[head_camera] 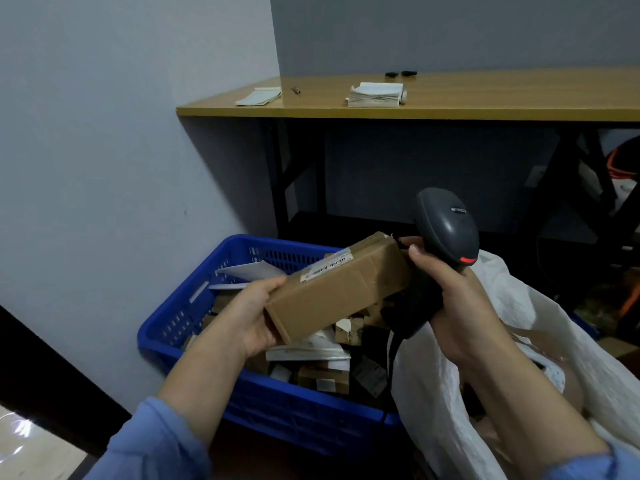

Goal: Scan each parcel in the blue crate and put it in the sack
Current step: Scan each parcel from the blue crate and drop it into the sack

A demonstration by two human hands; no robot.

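Blue sleeves point(152, 441) frame the bottom of the view, both forearms reaching forward. Left grip point(252, 317) is closed around the near end of a long brown cardboard parcel point(332, 289), thumb on top, holding it tilted above the blue crate point(180, 306). A white barcode label point(325, 266) runs along the parcel's upper edge. Right grip point(450, 296) is wrapped round the handle of a dark grey scanner point(446, 226), whose head stands just beside the parcel's far end; the fingertips seem to touch that end, though the overlap is hard to read. More boxes and envelopes lie jumbled in the crate. White sack point(433, 393) stands open just right of it, under the right forearm. Behind, a wooden tabletop point(485, 95) carries two paper stacks point(375, 95).
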